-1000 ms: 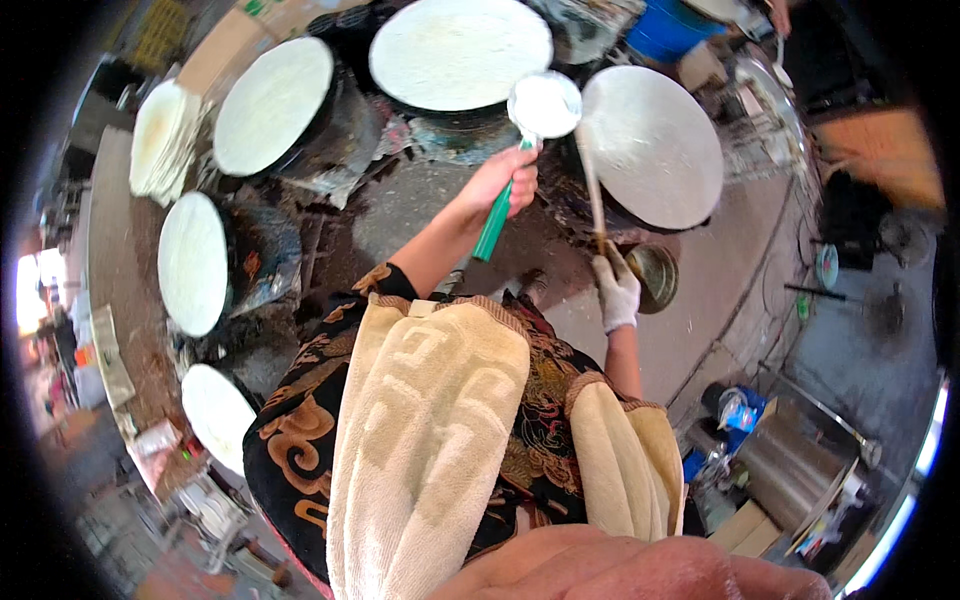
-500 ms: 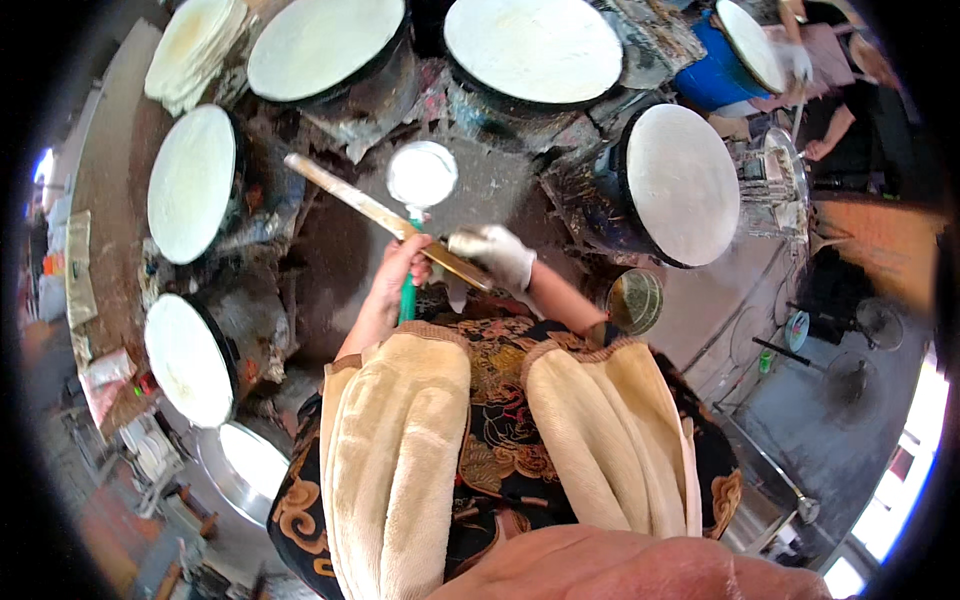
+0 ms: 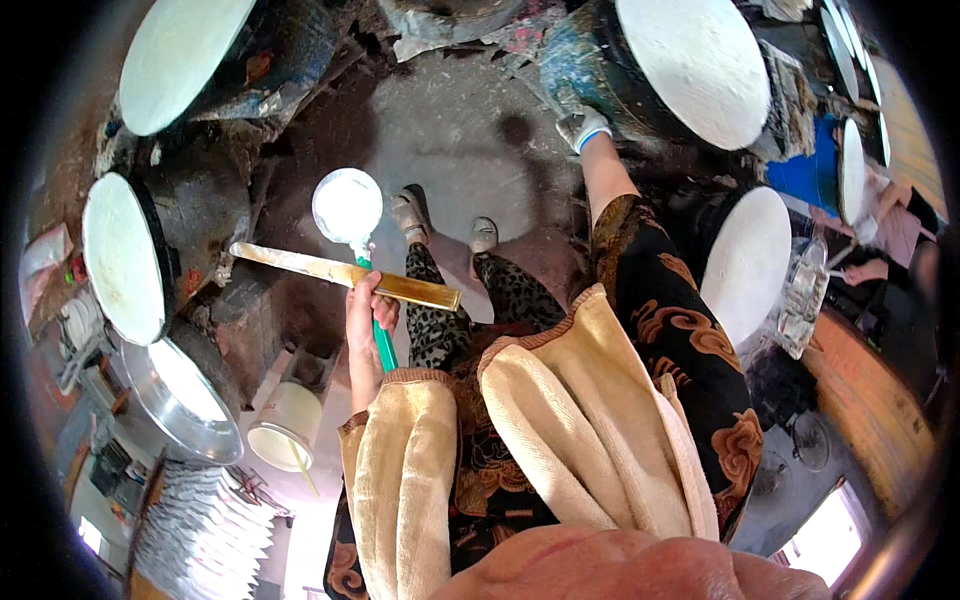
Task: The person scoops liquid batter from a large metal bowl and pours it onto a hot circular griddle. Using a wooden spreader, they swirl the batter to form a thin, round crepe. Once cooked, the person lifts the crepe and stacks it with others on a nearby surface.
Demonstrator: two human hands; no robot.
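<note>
My left hand (image 3: 368,315) is closed around two long tools at once. One is a ladle, with a round bowl (image 3: 347,205) coated in white and a green handle (image 3: 384,347). Crossing it is a flat wooden stick (image 3: 315,268), whitened toward its far left end. My right hand (image 3: 583,128), in a white glove with a blue cuff edge, reaches out beside the paint-stained side of a drum (image 3: 580,70). Its fingers look loosely apart with nothing visible in them; whether they touch the drum is unclear. That drum carries a round white top (image 3: 695,68).
More white-topped drums (image 3: 124,258) curve along my left and right. A metal basin (image 3: 185,405) and white bucket (image 3: 284,430) stand at lower left, near a pleated white stack (image 3: 200,535). A blue barrel (image 3: 812,165) and another person's hand (image 3: 866,271) are at the right.
My view has turned to the right. The gloved right hand has left the stick and stretched out beside a drum. My left hand still holds the ladle and stick.
</note>
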